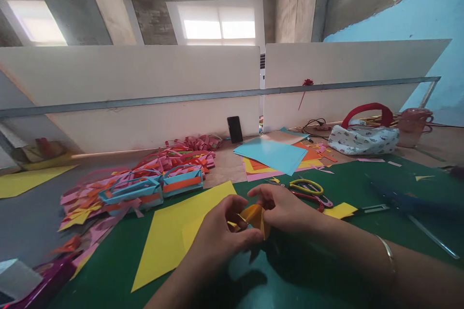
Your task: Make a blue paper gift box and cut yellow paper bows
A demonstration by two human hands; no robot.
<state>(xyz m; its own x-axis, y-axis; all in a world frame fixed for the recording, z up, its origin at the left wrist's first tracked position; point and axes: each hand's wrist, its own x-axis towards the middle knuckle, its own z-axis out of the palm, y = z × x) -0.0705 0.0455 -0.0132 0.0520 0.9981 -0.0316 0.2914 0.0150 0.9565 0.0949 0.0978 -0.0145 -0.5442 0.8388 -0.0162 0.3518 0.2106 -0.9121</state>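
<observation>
Both of my hands meet over the green cutting mat [326, 193], pinching a small folded piece of orange-yellow paper [253, 216]. My left hand [221, 234] grips its left side with thumb and fingers closed. My right hand [282, 210] holds the right side, fingers curled over the fold; a thin bangle sits on that wrist. A large yellow paper sheet [174, 231] lies flat on the mat just left of my hands.
A heap of pink, red and yellow paper strips with small blue paper baskets [145, 188] lies to the left. Stacked coloured sheets [271, 154], yellow-handled scissors [308, 187], a phone [235, 129], a patterned bag [362, 137] and a pink cup [413, 126] sit behind.
</observation>
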